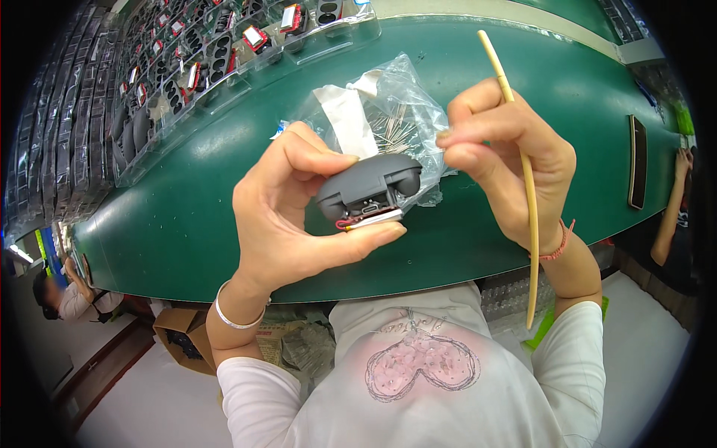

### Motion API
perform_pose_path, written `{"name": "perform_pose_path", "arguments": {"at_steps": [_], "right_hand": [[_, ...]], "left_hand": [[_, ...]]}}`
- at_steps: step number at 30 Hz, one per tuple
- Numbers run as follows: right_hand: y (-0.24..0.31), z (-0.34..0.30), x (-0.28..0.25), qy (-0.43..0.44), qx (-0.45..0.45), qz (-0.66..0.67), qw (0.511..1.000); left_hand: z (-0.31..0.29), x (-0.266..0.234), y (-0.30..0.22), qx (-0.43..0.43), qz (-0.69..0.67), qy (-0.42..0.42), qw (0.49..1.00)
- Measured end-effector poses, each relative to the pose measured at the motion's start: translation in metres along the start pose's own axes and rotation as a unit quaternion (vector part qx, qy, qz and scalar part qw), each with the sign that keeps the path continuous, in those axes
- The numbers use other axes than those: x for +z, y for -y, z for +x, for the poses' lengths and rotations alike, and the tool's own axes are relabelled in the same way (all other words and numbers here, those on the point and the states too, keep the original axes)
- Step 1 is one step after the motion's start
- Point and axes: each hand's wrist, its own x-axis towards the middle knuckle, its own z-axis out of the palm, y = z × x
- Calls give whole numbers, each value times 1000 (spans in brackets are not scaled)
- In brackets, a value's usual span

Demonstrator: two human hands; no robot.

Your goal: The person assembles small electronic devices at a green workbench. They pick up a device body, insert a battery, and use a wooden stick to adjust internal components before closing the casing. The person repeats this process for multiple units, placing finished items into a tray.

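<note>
My left hand [270, 205] is closed round a dark grey plastic housing [370, 179], thumb below and fingers above. On its side facing me are a small port, a red wire and a flat silvery battery-like part [377, 219]. In my right hand [523, 149], a long thin pale wooden stick [531, 216] lies slanted between the fingers. That hand's thumb and index fingertip come close together; whether anything tiny is between them I cannot make out. Behind the housing, a clear plastic bag [418, 89] holds several thin metal pins [394, 133] and a white paper strip [347, 119].
Clear trays [246, 71] with dark housings and red boards stand at the far left, beside tall stacked trays [67, 112]. A dark phone-like slab [637, 162] lies on the green table [187, 216] at right. Other people sit at both sides. A cardboard box [183, 340] stands below.
</note>
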Motion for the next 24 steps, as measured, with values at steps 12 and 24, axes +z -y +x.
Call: {"name": "perform_pose_path", "arguments": {"at_steps": [12,24], "right_hand": [[3,-3,2,27,-56,-13,998],[5,-5,4,34,-32,16,999]], "left_hand": [[-3,5,3,5,-28,14,999],[-3,4,1,7,-19,21,1000]]}}
